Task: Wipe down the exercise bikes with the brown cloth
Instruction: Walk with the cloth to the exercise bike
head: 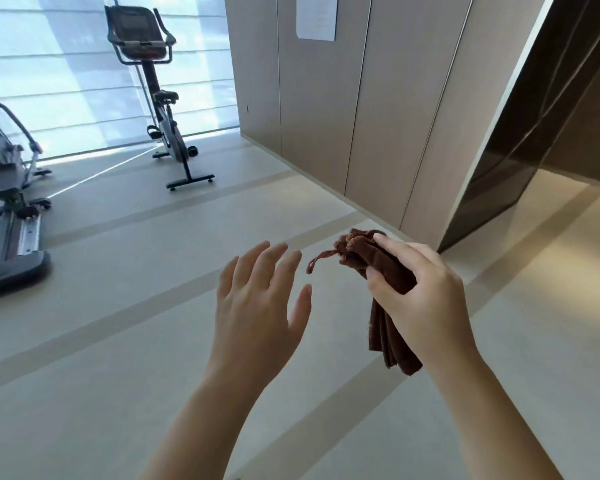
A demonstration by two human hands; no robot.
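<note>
Cloth [390, 271], brown and bunched, sits right of centre, grasped in the right hand [420, 299]. Left hand [257, 299] spreads empty beside it. Bike [160, 95] stands upper left; another machine [7, 188], possibly a cross-trainer, at left edge.

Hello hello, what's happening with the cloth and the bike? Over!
Right hand gripping bunched brown cloth. Left hand open, empty. Exercise bike across the floor, untouched. Path clear.

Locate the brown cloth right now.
Head view, lower right: the cloth is bunched in the right hand, beside the open left hand, far from the bike by the window.
</note>
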